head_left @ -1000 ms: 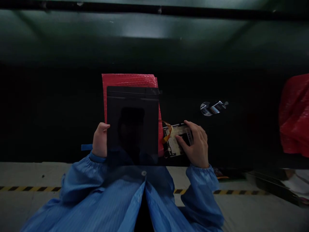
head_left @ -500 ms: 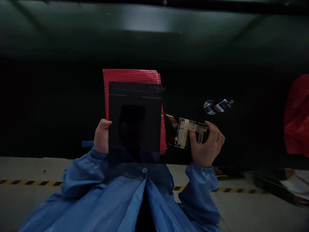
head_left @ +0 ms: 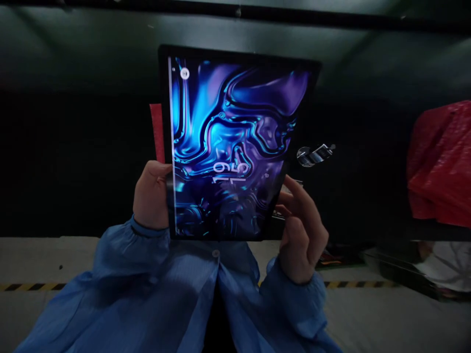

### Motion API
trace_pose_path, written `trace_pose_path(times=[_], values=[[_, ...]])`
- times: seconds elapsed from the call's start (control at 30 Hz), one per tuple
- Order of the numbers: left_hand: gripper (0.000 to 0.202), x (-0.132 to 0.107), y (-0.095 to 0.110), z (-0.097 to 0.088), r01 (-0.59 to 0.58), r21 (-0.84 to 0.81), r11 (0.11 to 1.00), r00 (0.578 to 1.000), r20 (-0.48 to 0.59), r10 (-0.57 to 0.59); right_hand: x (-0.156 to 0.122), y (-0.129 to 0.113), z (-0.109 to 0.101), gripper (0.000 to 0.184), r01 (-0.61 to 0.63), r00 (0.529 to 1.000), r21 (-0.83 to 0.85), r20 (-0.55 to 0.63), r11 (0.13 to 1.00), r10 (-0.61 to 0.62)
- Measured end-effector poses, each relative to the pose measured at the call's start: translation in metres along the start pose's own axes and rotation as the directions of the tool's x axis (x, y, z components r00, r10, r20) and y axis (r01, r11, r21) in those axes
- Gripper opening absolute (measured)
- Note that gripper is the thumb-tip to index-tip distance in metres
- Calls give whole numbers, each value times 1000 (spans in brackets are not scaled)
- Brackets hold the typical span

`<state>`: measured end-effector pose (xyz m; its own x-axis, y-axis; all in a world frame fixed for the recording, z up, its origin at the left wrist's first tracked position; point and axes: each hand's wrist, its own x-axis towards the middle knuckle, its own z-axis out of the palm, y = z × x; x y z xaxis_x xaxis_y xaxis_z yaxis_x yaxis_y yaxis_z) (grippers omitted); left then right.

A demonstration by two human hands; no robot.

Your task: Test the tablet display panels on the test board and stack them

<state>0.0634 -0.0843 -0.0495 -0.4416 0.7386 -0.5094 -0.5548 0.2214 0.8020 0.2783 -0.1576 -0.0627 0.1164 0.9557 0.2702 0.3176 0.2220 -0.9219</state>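
Note:
A lit tablet screen [head_left: 228,142] stands tilted in front of me, its top edge nearer the camera. It shows a blue and purple picture with the digits 19 and 15 turned sideways. Closed round its lower left edge is my left hand [head_left: 151,193], thumb on the front. My right hand [head_left: 303,230] is at the lower right edge, thumb apart from the screen and fingers partly extended. Its fingertips meet or pass the edge; their exact contact is hidden. Behind them, bits of a circuit board assembly [head_left: 299,183] show. A red bubble-wrap sheet [head_left: 157,132] sticks out behind the screen's left side.
A shiny metal piece [head_left: 314,155] lies on the dark table right of the screen. Farther right is a red plastic bag or sheet [head_left: 439,164]. Beyond the table's near edge, a dark bin [head_left: 397,274] stands on the floor, where yellow-black tape [head_left: 356,284] runs.
The dark panel over the red wrap has come up nearer the camera and its screen is now lit. My right hand has shifted from the board's top to the screen's right edge.

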Motion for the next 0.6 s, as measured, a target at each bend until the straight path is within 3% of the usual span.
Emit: trace_pose_path(times=[0.1,0.23,0.33,0.47,0.53,0.6], values=[[29,-13,2,10,-83,-33,996,991,99,86,-2,-3,-2,46,15,995,70,-104,997,-8],[29,-26,2,13,-54,-25,998,981,188,57,-7,-8,-4,45,30,988,46,-152,999,-22],[33,-26,4,13,78,-37,996,971,228,-68,-11,-11,-5,45,58,991,-16,-121,998,-60],[36,-20,5,7,282,-76,956,925,286,-250,-12,-6,-7,46,131,984,-151,-104,980,-148],[34,-16,3,1,377,-72,923,882,332,-335,-11,-1,-7,44,242,950,-294,-121,925,-287],[31,-11,0,-6,408,-77,910,863,358,-356,-11,4,-5,37,336,903,-483,-79,809,-422]])
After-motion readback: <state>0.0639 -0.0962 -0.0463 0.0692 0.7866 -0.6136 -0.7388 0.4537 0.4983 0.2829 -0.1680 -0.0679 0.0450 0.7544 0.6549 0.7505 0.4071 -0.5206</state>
